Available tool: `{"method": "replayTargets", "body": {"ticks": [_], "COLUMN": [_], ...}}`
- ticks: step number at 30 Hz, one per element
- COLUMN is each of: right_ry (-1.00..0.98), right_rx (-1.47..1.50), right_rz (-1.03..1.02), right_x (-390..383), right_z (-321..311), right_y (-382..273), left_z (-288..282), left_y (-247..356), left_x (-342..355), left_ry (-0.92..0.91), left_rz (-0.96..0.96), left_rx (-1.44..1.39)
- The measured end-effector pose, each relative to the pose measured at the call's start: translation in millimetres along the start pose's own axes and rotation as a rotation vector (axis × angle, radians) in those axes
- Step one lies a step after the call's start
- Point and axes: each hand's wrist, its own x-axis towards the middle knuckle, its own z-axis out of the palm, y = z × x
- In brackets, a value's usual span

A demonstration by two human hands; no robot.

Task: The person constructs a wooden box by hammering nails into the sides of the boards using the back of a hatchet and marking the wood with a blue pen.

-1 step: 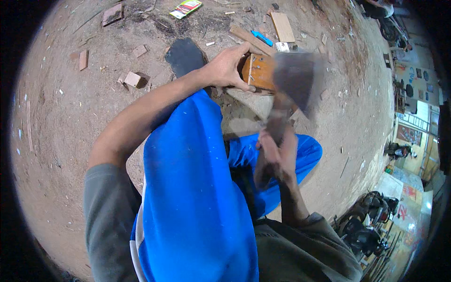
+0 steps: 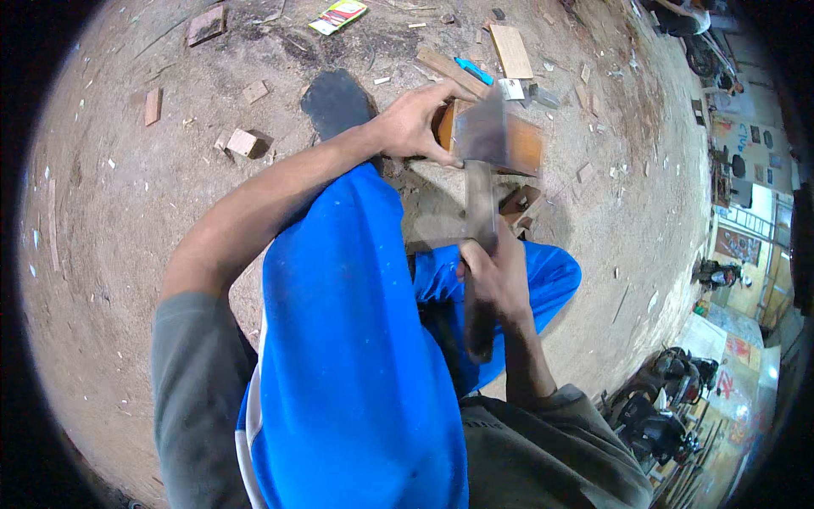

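The wooden block (image 2: 526,148), orange-brown, is located ahead of the person's knees, partly covered by the blade of a hatchet (image 2: 481,204). The blade is blurred; whether it touches the block cannot be determined. The left hand (image 2: 415,123) grips the block's left end, thumb on the near side and fingers on the far side. The right hand (image 2: 498,276) is closed around the hatchet's handle, the lower end of which extends below the fist. Just beyond the block lie a wood strip (image 2: 448,66), a bright blue object (image 2: 474,70) beside it and a small white piece (image 2: 510,89). A pale board (image 2: 510,51) lies farther out. Left of the block is a dark flat piece (image 2: 335,102); farther left, a small wood offcut (image 2: 242,142) rests on the dirt floor (image 2: 119,246). A coloured packet (image 2: 337,16) lies near the upper edge. Parked motorcycles (image 2: 657,420) are visible at the lower right.
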Motion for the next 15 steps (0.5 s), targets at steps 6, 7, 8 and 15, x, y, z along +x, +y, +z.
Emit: {"method": "replayTargets", "body": {"ticks": [6,7,8,15], "right_ry": [0.099,0.168,0.233,0.167], "right_rx": [0.063,0.202,0.345,0.140], "right_rz": [-0.229,-0.197,-0.163,-0.160], "right_x": [-33,-38,-42,-29], "right_z": [-16,-20,-24,-16], "right_y": [-47,-54,-59,-25], "left_z": [2,3,5,5], "left_y": [-6,-4,-3,-2], "left_x": [2,4,3,5], "left_ry": [-0.003,0.005,0.011,-0.005], "left_rz": [-0.054,-0.049,-0.049,-0.019], "left_rx": [-0.095,-0.084,-0.070,-0.066]}}
